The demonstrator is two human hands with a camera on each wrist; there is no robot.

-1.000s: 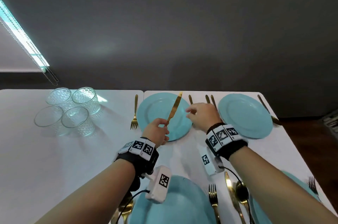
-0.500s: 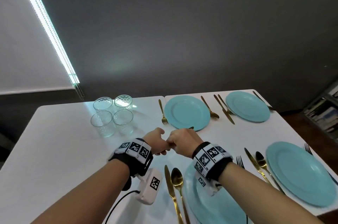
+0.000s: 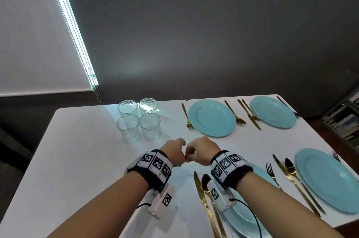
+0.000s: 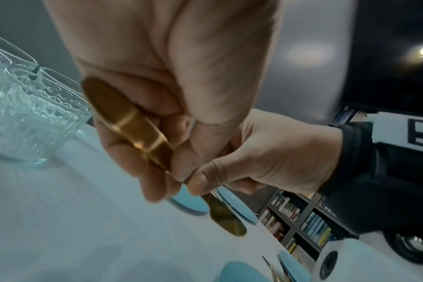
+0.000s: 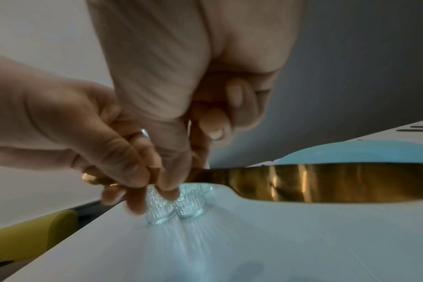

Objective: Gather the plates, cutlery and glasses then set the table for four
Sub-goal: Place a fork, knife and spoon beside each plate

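Both hands meet over the white table, just in front of the glasses. My left hand curls around the handle of a gold knife. My right hand pinches the same knife where the handle meets the blade, and the blade sticks out sideways above the table. In the head view the hands hide the knife. Several clear patterned glasses stand grouped at the back left. Blue plates lie at the far middle, far right, near right and under my right wrist.
Gold forks, knives and spoons lie beside the plates, including a knife and spoon just left of the nearest plate. A bookshelf stands past the table's right edge. A window blind hangs at the back left.
My hands have drawn back from the far plate toward me. The knife was held up in the left hand alone. Now both hands grip it low over the table.
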